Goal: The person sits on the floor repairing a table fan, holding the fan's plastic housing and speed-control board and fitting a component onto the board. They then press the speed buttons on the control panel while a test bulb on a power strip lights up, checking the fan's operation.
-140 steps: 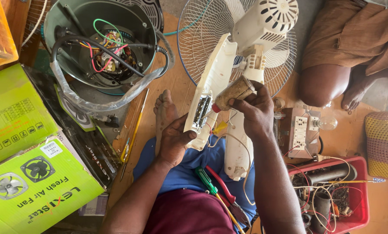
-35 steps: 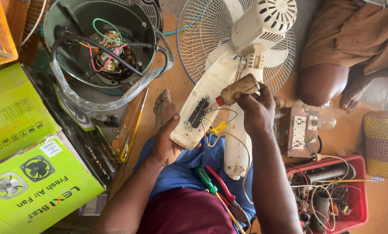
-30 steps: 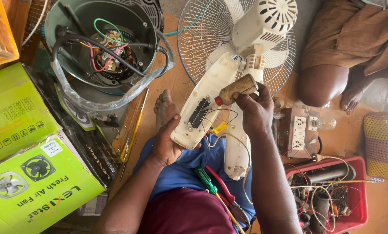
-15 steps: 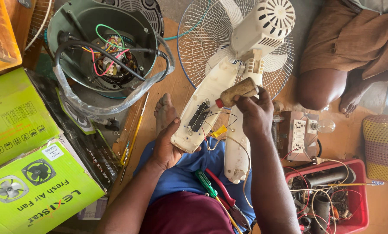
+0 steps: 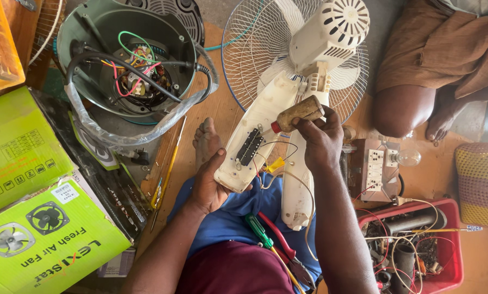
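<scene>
The white fan housing panel (image 5: 255, 144) is in the middle of the view, above the blue cloth (image 5: 238, 215) on the person's lap. Its long axis runs on a diagonal: the narrow end points up and right, toward the white motor head (image 5: 331, 32) of the fan, and the wide rounded end points down and left. A dark switch block (image 5: 250, 147) sits in the middle of the panel, with thin wires hanging from it.

The left hand (image 5: 208, 182) supports the wide end from below; its fingers are curled around the panel's lower edge. The right hand (image 5: 321, 139) has its fingers pressed together around the wooden handle of a screwdriver (image 5: 298, 112), whose red collar and tip point down and left at the panel, near the switch block.

The wire fan guard (image 5: 249, 71) lies behind the motor head on the brown wooden floor (image 5: 222, 109). A green-handled screwdriver (image 5: 259, 230) and red-handled pliers (image 5: 276, 234) rest on the lap. To the left are a grey-green round appliance shell (image 5: 91, 32) with coloured wires inside and green cardboard boxes (image 5: 31, 239). To the right are a switch board with a bulb (image 5: 376, 169), a red tray of parts (image 5: 451, 261), and another person's knee (image 5: 399, 111).
</scene>
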